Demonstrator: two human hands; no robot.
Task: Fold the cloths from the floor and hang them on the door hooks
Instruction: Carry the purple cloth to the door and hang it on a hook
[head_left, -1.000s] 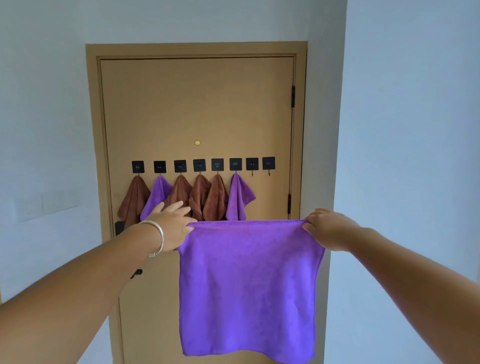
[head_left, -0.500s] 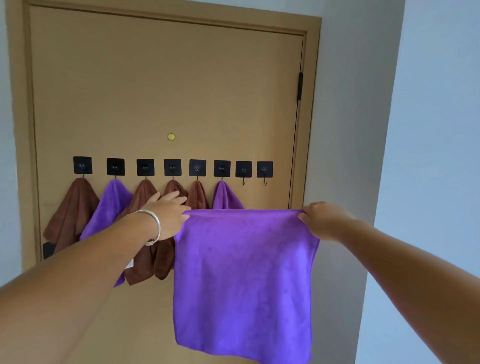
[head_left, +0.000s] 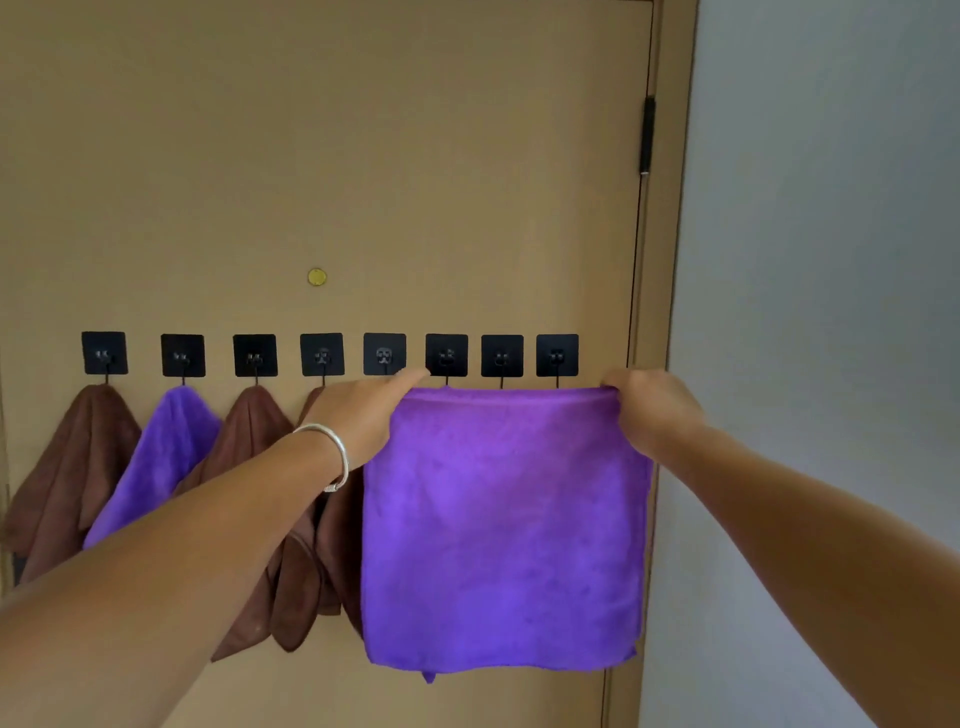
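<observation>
Purple cloth raised to the hook row

Purple cloth (head_left: 506, 525) stretched flat against door (head_left: 363, 156), top edge now just under black hooks (head_left: 502, 355), higher and closer than half a second ago. Left hand (head_left: 363, 415) pinching upper left corner, right hand (head_left: 649, 410) pinching upper right. Brown cloths (head_left: 72, 467) hanging further left

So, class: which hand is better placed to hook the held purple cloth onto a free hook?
Probably the right hand: it pinches the purple cloth corner just beside the last hook, which looks bare.
</observation>
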